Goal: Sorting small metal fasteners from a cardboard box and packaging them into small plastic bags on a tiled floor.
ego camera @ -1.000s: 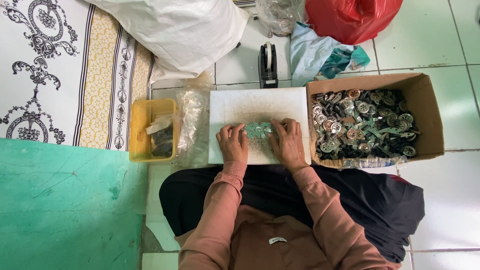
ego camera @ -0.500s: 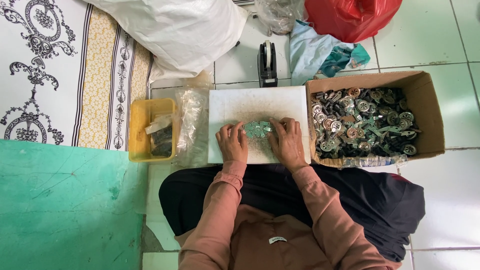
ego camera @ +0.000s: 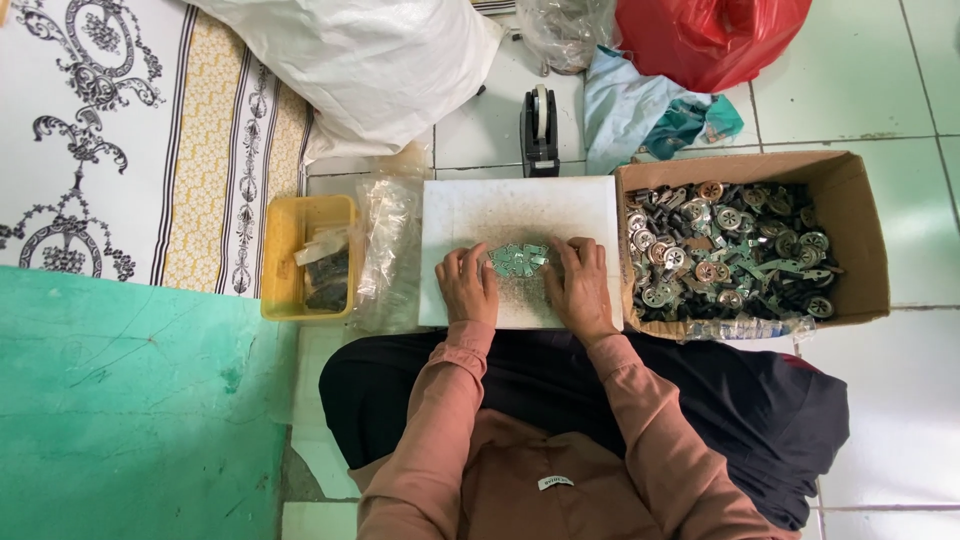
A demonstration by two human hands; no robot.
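Small heap of flat metal pieces (ego camera: 518, 259) mid white board (ego camera: 520, 215), pinched between left hand (ego camera: 468, 285) and right hand (ego camera: 580, 285), fingers curled on them. Risk: loose stack slips, scatters toward the cardboard box (ego camera: 860, 240) right of board.

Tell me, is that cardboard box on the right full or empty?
Nearly full: the open cardboard box holds a heap of small metal parts covering its bottom.
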